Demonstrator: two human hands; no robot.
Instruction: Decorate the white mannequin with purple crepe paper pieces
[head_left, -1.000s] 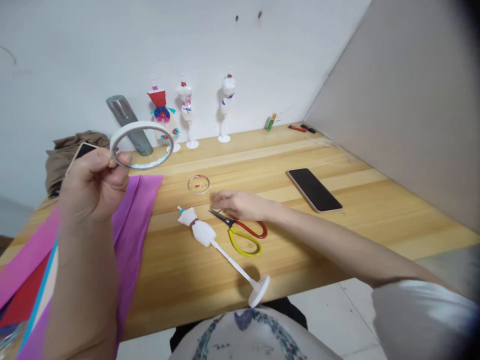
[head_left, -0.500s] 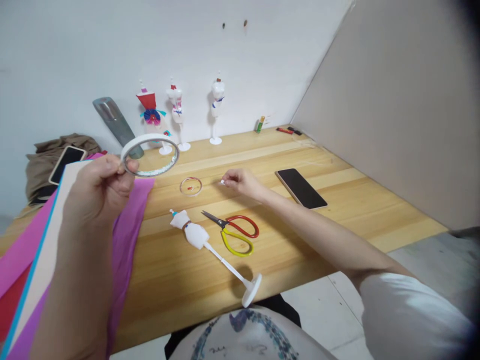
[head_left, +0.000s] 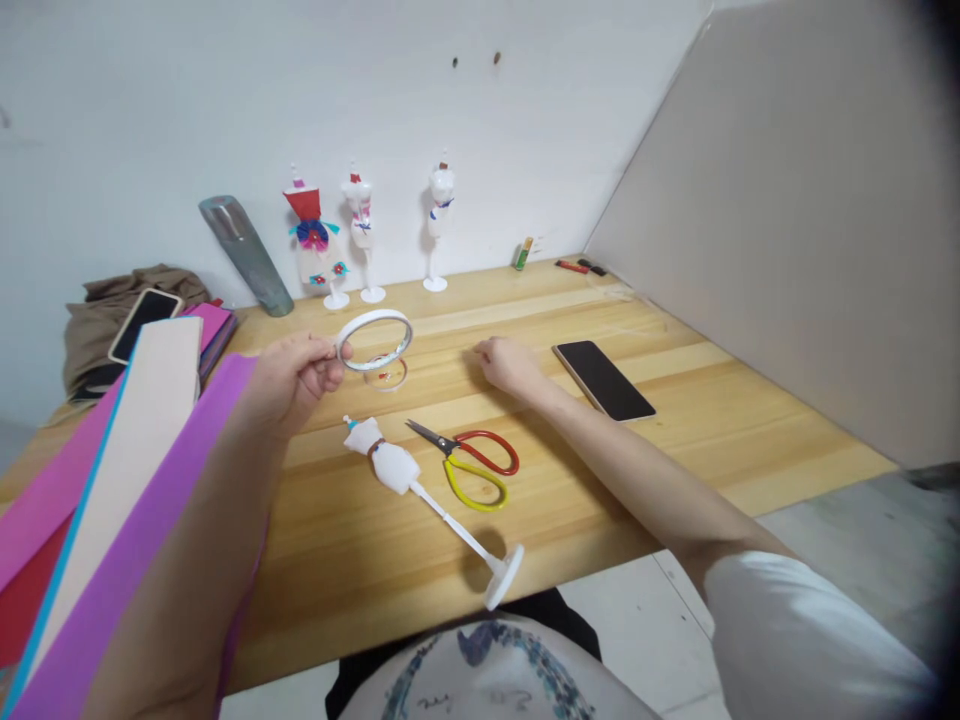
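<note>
The desk [head_left: 600, 470] is a pale wooden top set into a corner, wall behind and a grey panel along its right edge. Coloured paper sheets [head_left: 112, 480] overhang its left edge. A dark phone [head_left: 602, 379] lies face up toward the right edge; a second phone [head_left: 145, 311] rests on brown cloth [head_left: 97, 300] at the back left corner. Three small dress forms [head_left: 360, 235] stand along the back edge beside a leaning grey bottle [head_left: 246, 256].

At the desk's middle lies a white dress form [head_left: 390, 462] on its side — long axis running from mid-desk toward the front edge, base [head_left: 504, 577] at that edge. Scissors [head_left: 469, 463] lie just right of it, blades pointing left.

The left hand [head_left: 296, 375] is clamped on the near rim of a tape roll [head_left: 373, 340], held flat above a small clear ring [head_left: 388, 372] on the desk. The lying dress form sits just in front of this hand, the nearer one. The right hand [head_left: 510, 362] rests on the desk, fingers curled together; whether it holds anything cannot be told.
</note>
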